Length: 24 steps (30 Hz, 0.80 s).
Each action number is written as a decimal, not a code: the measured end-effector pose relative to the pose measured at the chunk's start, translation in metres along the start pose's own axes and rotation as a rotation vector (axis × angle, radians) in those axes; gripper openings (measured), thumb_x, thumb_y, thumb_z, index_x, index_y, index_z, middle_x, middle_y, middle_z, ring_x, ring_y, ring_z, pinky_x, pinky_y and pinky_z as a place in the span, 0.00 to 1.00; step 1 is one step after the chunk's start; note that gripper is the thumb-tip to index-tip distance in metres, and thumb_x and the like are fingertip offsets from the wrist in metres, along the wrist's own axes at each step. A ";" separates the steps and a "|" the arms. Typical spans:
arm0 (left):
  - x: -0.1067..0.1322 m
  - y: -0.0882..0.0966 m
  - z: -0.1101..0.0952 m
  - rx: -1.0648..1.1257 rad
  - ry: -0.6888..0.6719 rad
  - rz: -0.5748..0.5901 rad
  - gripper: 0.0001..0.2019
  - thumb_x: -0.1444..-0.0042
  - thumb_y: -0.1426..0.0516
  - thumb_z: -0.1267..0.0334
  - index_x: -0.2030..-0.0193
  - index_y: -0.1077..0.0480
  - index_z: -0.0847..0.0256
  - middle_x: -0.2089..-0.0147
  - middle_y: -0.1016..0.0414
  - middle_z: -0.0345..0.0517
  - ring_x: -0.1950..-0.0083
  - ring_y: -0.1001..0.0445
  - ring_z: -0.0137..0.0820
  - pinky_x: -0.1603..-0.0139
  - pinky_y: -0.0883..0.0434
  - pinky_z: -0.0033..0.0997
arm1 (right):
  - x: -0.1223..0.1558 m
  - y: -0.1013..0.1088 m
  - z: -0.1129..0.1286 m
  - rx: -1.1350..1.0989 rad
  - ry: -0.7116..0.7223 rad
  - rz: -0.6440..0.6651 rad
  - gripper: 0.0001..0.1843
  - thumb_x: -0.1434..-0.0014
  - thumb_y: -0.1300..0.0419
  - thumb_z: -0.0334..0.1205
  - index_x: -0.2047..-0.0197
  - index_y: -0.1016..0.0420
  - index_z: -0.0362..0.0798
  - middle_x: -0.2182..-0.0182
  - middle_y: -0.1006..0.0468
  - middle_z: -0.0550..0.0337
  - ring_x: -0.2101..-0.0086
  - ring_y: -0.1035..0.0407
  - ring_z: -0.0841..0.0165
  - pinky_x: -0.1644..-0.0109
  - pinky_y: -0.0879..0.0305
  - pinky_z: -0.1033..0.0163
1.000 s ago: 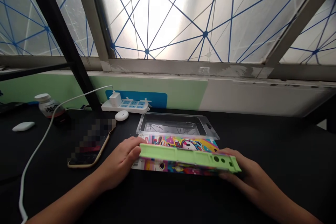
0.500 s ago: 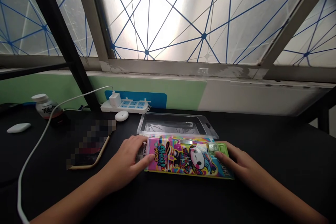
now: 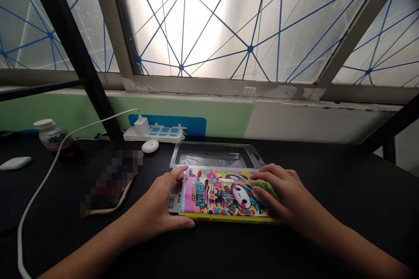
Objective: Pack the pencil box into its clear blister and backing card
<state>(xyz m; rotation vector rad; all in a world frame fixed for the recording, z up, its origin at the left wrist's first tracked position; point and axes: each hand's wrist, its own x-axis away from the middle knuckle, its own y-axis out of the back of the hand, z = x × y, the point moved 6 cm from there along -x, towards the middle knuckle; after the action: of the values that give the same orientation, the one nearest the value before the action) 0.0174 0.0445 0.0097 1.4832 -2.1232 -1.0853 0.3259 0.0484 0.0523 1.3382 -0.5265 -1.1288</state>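
Cartoon box [image 3: 212, 196]: pink and yellow, picture side up, at the middle of the desk [image 3: 340, 187], well in from the back edge; our right hand hides its right end.
Left hand [image 3: 160, 202]: spread wide around the box's left end, thumb along the front edge, fingers at the rear corner; we cannot tell how firmly it holds.
Right hand [image 3: 288, 192]: half open, slightly blurred, fingers over the green end; we cannot tell whether it grips.
Printed card [image 3: 174, 200]: partly covered by the box, barcode showing at its left.
Clear tray [image 3: 212, 155]: just behind the box, toward the desk's back edge.
Phone [image 3: 113, 185]: left of our left hand, screen pixelated.
Back edge, left half: power strip [image 3: 163, 134] with white charger [image 3: 142, 126]; round white case [image 3: 150, 146] just in front.
Far left: lidded bottle [image 3: 54, 136], white oval object [image 3: 15, 163], and a white cable [image 3: 19, 244] curving between them and the phone.
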 end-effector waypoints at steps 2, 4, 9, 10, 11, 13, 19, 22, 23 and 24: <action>-0.001 -0.001 0.001 0.015 0.028 -0.002 0.53 0.55 0.29 0.50 0.26 0.52 0.46 0.33 0.35 0.53 0.32 0.36 0.52 0.33 0.36 0.53 | -0.012 -0.005 0.023 0.001 0.064 0.069 0.18 0.30 0.48 0.51 0.43 0.28 0.54 0.49 0.25 0.50 0.51 0.30 0.55 0.47 0.38 0.47; -0.002 0.000 0.000 0.024 0.044 -0.008 0.54 0.55 0.28 0.50 0.26 0.52 0.46 0.33 0.35 0.53 0.31 0.37 0.51 0.32 0.38 0.52 | -0.025 -0.015 0.045 0.011 0.112 0.139 0.19 0.30 0.47 0.51 0.43 0.29 0.50 0.50 0.25 0.48 0.51 0.30 0.54 0.47 0.38 0.46; -0.002 0.002 -0.001 0.064 0.055 -0.001 0.56 0.56 0.28 0.51 0.25 0.55 0.47 0.34 0.32 0.52 0.33 0.34 0.49 0.32 0.37 0.49 | -0.047 -0.038 0.064 0.040 0.107 0.133 0.16 0.31 0.46 0.49 0.53 0.27 0.45 0.58 0.25 0.49 0.57 0.30 0.54 0.51 0.34 0.45; -0.003 0.002 -0.002 0.072 0.064 0.003 0.56 0.56 0.28 0.51 0.25 0.55 0.48 0.35 0.31 0.52 0.33 0.33 0.49 0.33 0.36 0.49 | -0.048 -0.041 0.064 0.039 0.108 0.114 0.15 0.31 0.46 0.49 0.55 0.28 0.45 0.59 0.25 0.49 0.58 0.31 0.54 0.53 0.33 0.46; -0.003 0.003 -0.002 0.079 0.074 0.006 0.56 0.56 0.28 0.51 0.26 0.54 0.48 0.35 0.31 0.52 0.34 0.32 0.49 0.33 0.36 0.49 | -0.049 -0.041 0.063 0.033 0.113 0.087 0.14 0.31 0.45 0.48 0.57 0.28 0.45 0.60 0.26 0.49 0.59 0.31 0.55 0.54 0.32 0.47; -0.004 0.004 -0.004 0.103 0.084 0.013 0.54 0.56 0.28 0.51 0.26 0.51 0.48 0.35 0.31 0.52 0.34 0.32 0.49 0.33 0.36 0.48 | -0.049 -0.038 0.062 0.022 0.133 -0.002 0.12 0.32 0.44 0.46 0.57 0.30 0.45 0.61 0.26 0.50 0.61 0.30 0.56 0.57 0.31 0.49; -0.008 0.012 -0.010 0.102 0.011 0.040 0.42 0.51 0.31 0.47 0.31 0.38 0.50 0.32 0.33 0.50 0.33 0.34 0.50 0.32 0.37 0.48 | -0.032 -0.001 0.079 0.080 0.326 -0.373 0.13 0.33 0.41 0.48 0.55 0.32 0.46 0.60 0.25 0.48 0.60 0.29 0.56 0.56 0.30 0.50; -0.006 0.013 -0.005 0.096 -0.035 0.140 0.35 0.38 0.44 0.39 0.28 0.41 0.49 0.27 0.40 0.47 0.27 0.44 0.50 0.28 0.44 0.51 | -0.013 0.020 0.098 0.045 0.492 -0.420 0.09 0.34 0.38 0.41 0.55 0.31 0.47 0.63 0.22 0.54 0.62 0.27 0.61 0.51 0.32 0.52; -0.004 0.014 -0.003 0.098 -0.040 0.164 0.33 0.35 0.51 0.37 0.27 0.43 0.48 0.26 0.42 0.45 0.25 0.47 0.49 0.27 0.46 0.52 | -0.005 0.026 0.102 0.014 0.550 -0.382 0.06 0.35 0.37 0.39 0.58 0.30 0.48 0.65 0.21 0.57 0.65 0.27 0.64 0.50 0.32 0.53; -0.003 0.014 -0.001 0.100 -0.041 0.179 0.33 0.33 0.57 0.36 0.26 0.45 0.48 0.25 0.44 0.44 0.24 0.50 0.49 0.27 0.49 0.53 | 0.002 0.029 0.105 -0.022 0.605 -0.320 0.06 0.35 0.37 0.39 0.60 0.30 0.49 0.68 0.21 0.59 0.67 0.27 0.66 0.49 0.32 0.55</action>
<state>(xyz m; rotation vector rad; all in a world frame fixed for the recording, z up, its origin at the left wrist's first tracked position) 0.0097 0.0492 0.0213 1.2931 -2.3183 -0.9663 0.2477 -0.0089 0.1024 1.6894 0.1470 -0.9074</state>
